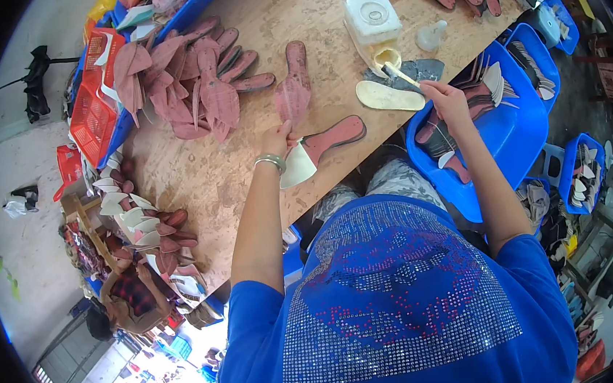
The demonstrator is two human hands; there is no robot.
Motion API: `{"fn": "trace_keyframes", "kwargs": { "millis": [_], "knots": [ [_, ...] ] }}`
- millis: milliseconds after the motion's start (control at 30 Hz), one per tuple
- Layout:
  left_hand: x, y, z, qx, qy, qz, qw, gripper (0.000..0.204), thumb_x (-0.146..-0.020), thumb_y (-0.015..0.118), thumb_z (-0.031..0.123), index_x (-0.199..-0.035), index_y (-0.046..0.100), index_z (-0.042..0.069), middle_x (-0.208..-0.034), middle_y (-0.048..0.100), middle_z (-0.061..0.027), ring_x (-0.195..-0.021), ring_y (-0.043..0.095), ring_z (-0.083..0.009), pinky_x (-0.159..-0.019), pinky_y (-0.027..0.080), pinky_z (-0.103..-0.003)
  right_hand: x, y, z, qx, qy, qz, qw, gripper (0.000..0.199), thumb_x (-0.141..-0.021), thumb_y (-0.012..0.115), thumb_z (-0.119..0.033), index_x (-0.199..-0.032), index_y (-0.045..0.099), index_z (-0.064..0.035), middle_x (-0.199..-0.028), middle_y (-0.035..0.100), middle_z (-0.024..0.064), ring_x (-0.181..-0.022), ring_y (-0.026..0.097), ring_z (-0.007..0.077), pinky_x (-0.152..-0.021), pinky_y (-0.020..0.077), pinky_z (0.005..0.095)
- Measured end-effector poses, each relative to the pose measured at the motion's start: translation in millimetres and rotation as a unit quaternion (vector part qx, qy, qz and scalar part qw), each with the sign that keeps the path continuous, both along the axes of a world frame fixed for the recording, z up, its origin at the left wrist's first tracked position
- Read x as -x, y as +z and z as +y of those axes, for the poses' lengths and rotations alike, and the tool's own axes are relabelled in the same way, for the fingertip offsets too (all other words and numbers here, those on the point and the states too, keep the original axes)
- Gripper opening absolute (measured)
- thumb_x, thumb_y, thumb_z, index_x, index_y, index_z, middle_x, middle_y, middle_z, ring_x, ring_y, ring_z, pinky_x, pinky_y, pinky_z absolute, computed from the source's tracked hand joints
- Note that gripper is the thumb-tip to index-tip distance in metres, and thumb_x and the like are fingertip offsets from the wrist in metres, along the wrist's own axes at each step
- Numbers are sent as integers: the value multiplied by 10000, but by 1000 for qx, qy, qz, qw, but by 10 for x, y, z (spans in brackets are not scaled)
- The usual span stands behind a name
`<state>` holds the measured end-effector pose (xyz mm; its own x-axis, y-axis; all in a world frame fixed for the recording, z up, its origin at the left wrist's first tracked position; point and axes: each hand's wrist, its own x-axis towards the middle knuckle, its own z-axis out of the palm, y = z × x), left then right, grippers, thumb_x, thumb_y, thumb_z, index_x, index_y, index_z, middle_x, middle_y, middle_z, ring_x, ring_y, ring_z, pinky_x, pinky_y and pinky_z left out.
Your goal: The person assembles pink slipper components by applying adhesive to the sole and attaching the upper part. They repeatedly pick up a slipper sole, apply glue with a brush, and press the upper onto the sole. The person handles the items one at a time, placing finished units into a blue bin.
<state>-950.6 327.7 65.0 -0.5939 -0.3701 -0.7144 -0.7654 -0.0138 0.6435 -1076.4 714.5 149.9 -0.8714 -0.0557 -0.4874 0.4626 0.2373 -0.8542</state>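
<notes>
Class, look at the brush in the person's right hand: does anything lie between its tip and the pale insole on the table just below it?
Nothing visible does. The right hand holds the brush with its tip just above the pale insole, beside the glue pot.

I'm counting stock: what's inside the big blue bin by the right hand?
The blue bin holds stacked insoles, pink and white. The right hand and forearm hide some; lower layers can't be seen.

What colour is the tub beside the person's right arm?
Bright blue; the tub shows best in the head view.
</notes>
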Motion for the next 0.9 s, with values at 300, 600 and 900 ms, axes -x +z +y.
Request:
{"fn": "trace_keyframes", "kwargs": {
  "millis": [300,600,900],
  "knots": [
    [130,160,324,265,-175,-88,944,444,-834,643,430,-930,699,0,-982,671,-193,-906,647,-331,-814,490,-409,-73,-46,41,3,-4,-8,1000,280,-868,669,-228,-1064,698,-29,-583,510,-72,-443,351,11,-403,237,196],
    [-717,652,574,460,-466,64,753,692,-720,761,325,-1275,479,21,-1389,413,-188,-1262,421,-335,-943,422,-421,84,-187,243,-126,70,121,982,316,-834,669,-284,-1058,708,-65,-771,684,44,-621,600,123,-580,466,273],
    [-863,497,367,480,-556,124,667,405,-871,591,226,-1233,515,63,-1327,490,-136,-1239,453,-325,-941,432,-438,531,-45,-209,-395,256,304,828,246,-844,562,-327,-887,711,-136,-804,681,142,-737,660,333,-679,534,446]
  ]
}}
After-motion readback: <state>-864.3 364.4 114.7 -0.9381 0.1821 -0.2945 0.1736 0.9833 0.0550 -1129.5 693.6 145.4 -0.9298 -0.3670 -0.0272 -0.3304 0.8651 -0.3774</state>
